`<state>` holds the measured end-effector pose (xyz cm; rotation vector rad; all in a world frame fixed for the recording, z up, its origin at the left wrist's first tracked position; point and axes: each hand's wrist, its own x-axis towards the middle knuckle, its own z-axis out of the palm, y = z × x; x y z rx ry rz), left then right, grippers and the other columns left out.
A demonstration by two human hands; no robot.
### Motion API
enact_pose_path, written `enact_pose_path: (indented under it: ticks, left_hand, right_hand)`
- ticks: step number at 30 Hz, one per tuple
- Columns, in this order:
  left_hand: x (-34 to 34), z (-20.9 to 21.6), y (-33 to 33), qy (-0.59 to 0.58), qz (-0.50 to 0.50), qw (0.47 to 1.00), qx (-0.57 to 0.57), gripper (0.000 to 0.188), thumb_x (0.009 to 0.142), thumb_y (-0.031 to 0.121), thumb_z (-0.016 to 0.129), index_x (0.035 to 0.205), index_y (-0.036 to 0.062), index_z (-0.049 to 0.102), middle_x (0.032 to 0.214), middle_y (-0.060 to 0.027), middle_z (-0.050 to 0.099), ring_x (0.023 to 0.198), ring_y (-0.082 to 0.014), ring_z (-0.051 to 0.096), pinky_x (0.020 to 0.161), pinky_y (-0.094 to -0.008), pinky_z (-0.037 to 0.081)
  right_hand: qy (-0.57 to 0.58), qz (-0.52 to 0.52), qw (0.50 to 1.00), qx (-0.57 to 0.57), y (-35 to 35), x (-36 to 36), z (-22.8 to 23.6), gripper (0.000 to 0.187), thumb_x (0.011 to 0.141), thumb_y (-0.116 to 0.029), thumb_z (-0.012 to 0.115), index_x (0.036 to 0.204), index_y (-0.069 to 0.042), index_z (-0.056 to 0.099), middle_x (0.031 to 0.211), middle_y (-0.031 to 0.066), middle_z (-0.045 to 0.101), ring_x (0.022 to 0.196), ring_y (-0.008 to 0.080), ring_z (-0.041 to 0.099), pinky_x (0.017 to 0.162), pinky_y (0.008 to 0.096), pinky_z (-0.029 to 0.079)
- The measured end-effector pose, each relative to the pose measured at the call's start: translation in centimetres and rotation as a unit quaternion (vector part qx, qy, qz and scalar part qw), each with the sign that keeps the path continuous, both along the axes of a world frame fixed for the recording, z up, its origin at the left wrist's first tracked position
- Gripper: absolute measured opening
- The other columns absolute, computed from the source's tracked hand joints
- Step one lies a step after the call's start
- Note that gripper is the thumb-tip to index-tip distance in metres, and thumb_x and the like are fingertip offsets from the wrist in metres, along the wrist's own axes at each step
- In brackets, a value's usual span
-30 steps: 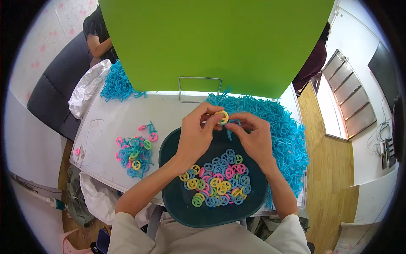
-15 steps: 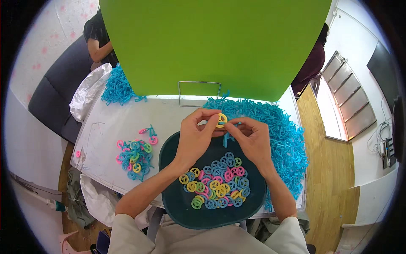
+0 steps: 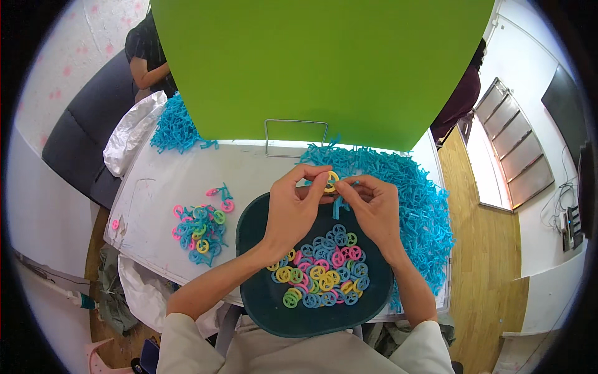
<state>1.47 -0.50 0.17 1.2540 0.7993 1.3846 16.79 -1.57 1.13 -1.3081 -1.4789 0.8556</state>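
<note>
Above the far rim of a dark green basin (image 3: 256,305), both my hands meet at a small yellow spoked wheel (image 3: 334,176). My left hand (image 3: 288,209) pinches the wheel between thumb and fingers. With my right hand (image 3: 377,209) closed at the wheel's right side, I grip a blue plastic Y-shaped piece (image 3: 338,207) whose forked end hangs below. Part of the blue piece seems to pass through the wheel; the fingertips hide exactly how. Inside the basin lie many loose wheels (image 3: 325,280) in blue, yellow, pink and green.
A large heap of blue pieces (image 3: 411,206) covers the table's right side; a smaller heap (image 3: 173,128) lies far left. Wheels joined with blue pieces (image 3: 200,229) are piled on the white table (image 3: 140,206). A green panel (image 3: 324,68) stands behind. Two other people are partly visible beyond it.
Both hands have shifted slightly right and down with the yellow wheel, which is turned a little. Blue now shows on the wheel's left side too.
</note>
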Motion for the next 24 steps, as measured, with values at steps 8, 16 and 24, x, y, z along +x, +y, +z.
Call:
enact_pose_path:
  ticks: [8, 16, 24]
  left_hand:
    - [0.3, -0.2, -0.2, 0.074, 0.033, 0.996, 0.039, 0.016, 0.095, 0.006, 0.054, 0.104, -0.0064, 0.058, 0.100, -0.0120, 0.064, 0.084, -0.0167, 0.067, 0.075, -0.0273, 0.058]
    - [-2.4, -0.4, 2.1, 0.001, -0.064, 0.989, -0.135, 0.022, 0.097, 0.018, 0.054, 0.111, 0.0018, 0.058, 0.103, -0.0055, 0.061, 0.093, -0.0114, 0.060, 0.079, -0.0258, 0.052]
    - [-5.2, -1.2, 0.6, 0.196, -0.134, 0.952, -0.192, 0.017, 0.093, 0.014, 0.056, 0.107, 0.0058, 0.061, 0.100, -0.0088, 0.061, 0.089, -0.0170, 0.062, 0.077, -0.0300, 0.053]
  right_hand:
    - [-0.013, -0.031, 0.999, 0.037, -0.3, -0.1, -0.3, 0.014, 0.085, -0.011, 0.071, 0.092, 0.001, 0.070, 0.074, 0.0036, 0.068, 0.065, 0.0050, 0.060, 0.056, 0.0190, 0.046]
    - [0.188, 0.204, 0.960, -0.048, 0.5, 0.6, -0.1, 0.021, 0.086, -0.004, 0.066, 0.107, -0.003, 0.065, 0.098, 0.0040, 0.063, 0.081, 0.0076, 0.060, 0.065, 0.0207, 0.048]
    - [-0.073, 0.189, 0.964, 0.172, 1.6, 1.7, -1.7, 0.018, 0.085, 0.000, 0.064, 0.103, -0.003, 0.061, 0.108, 0.0068, 0.057, 0.092, 0.0117, 0.058, 0.074, 0.0218, 0.048]
